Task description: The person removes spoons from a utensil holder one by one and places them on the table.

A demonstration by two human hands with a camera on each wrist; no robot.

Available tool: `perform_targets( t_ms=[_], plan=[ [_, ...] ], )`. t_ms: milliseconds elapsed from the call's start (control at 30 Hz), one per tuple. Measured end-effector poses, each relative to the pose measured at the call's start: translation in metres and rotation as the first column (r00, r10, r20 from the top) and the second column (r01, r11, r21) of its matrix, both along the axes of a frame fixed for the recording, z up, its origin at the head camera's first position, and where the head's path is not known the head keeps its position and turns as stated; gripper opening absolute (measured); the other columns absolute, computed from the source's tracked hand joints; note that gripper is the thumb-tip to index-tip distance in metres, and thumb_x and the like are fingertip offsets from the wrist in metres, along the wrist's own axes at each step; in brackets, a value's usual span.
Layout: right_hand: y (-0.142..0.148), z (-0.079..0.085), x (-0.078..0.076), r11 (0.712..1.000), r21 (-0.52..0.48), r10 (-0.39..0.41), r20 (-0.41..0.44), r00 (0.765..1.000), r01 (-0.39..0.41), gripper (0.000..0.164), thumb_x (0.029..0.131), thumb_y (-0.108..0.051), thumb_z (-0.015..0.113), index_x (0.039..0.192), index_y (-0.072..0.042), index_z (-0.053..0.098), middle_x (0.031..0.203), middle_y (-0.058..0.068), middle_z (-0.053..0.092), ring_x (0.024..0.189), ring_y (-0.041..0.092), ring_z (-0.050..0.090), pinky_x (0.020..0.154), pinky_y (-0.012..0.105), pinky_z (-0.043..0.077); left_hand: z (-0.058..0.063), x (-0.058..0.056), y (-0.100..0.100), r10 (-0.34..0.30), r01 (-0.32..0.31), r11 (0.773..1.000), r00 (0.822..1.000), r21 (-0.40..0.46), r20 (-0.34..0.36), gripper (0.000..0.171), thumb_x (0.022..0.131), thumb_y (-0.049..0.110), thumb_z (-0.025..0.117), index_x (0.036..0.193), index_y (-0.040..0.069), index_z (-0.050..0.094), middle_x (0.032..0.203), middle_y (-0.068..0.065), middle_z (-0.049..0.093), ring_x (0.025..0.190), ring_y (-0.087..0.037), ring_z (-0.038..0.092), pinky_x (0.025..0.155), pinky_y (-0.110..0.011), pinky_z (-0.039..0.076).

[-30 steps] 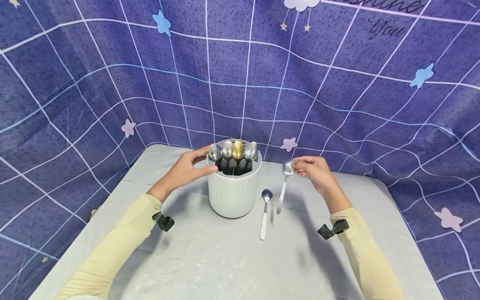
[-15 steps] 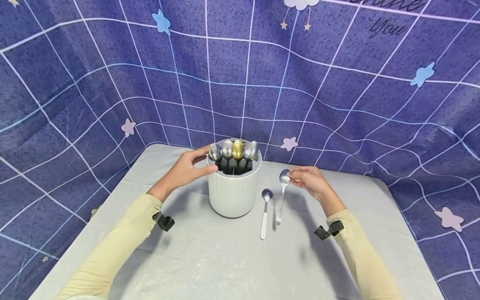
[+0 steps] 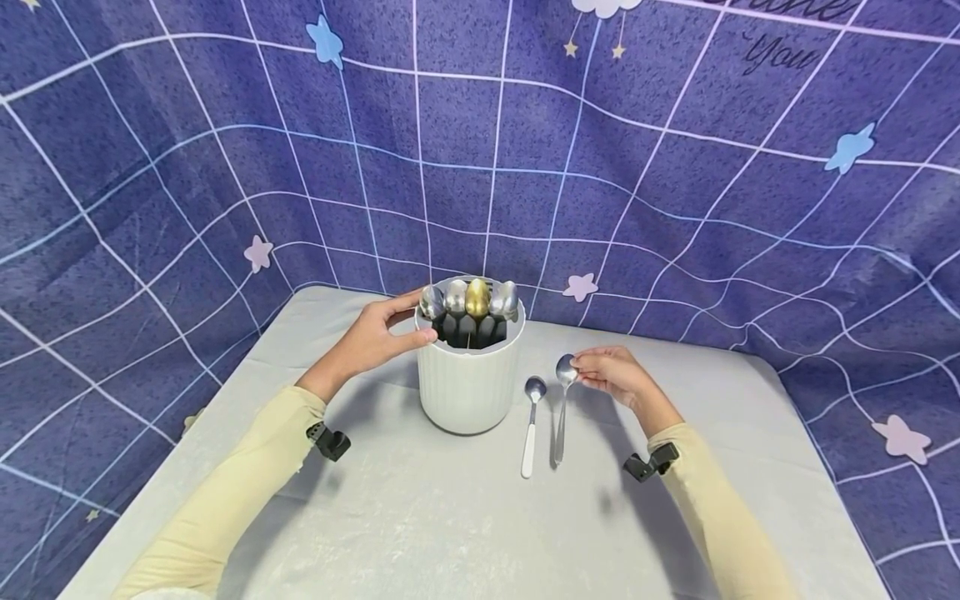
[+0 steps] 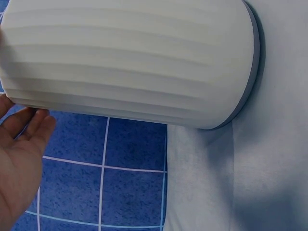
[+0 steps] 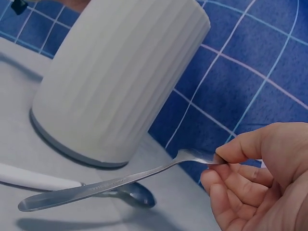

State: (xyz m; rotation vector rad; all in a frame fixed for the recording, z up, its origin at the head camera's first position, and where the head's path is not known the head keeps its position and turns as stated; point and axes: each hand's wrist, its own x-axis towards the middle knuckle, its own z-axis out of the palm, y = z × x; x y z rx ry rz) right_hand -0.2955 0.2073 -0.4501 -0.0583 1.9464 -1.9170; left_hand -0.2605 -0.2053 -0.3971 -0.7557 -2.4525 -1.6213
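My left hand (image 3: 375,333) holds the left side of a white ribbed utensil holder (image 3: 467,392) at its rim, thumb in front and fingers behind. In the left wrist view, fingertips (image 4: 41,127) meet the holder's wall. Several spoons stand bowl-up in the holder, one of them a gold spoon (image 3: 477,300). To its right, my right hand (image 3: 618,375) pinches a metal spoon (image 5: 96,188) by the bowl, handle pointing down toward the table. In the right wrist view the handle hangs just above its shadow. Beside it lies a white-handled spoon (image 3: 529,437).
A grey cloth covers the table (image 3: 420,517). Behind it hangs a blue curtain (image 3: 420,167) with a grid and stars, close to the holder. A small black camera is strapped on each sleeve.
My right hand has lowered the metal spoon and brought it left and nearer, alongside the white-handled spoon. The left hand stays on the holder.
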Motion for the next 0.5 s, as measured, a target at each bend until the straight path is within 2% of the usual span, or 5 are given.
perform_targets(
  t_ms=[267, 500],
  plan=[
    [0.001, -0.015, -0.005, 1.000, 0.011, -0.017, 0.054, 0.998, 0.016, 0.018, 0.095, 0.001, 0.064, 0.084, -0.010, 0.074, 0.072, -0.001, 0.071, 0.062, 0.006, 0.067, 0.061, 0.014, 0.059, 0.000, 0.000, 0.001, -0.003, 0.003, 1.000, 1.000, 0.001, -0.005, 0.066, 0.092, 0.012, 0.077, 0.151, 0.005, 0.049, 0.159, -0.011, 0.043, 0.143, -0.032, 0.046, 0.121, -0.044, 0.038],
    [0.001, -0.021, -0.005, 1.000, 0.009, -0.022, 0.078, 0.997, 0.021, 0.016, 0.093, 0.002, 0.065, 0.086, -0.008, 0.075, 0.069, -0.001, 0.072, 0.060, 0.005, 0.067, 0.060, 0.014, 0.059, 0.000, 0.000, 0.001, 0.005, -0.005, 1.000, 1.000, -0.008, -0.004, 0.067, 0.091, 0.014, 0.078, 0.151, 0.006, 0.049, 0.159, -0.010, 0.043, 0.141, -0.032, 0.048, 0.120, -0.038, 0.040]
  ],
)
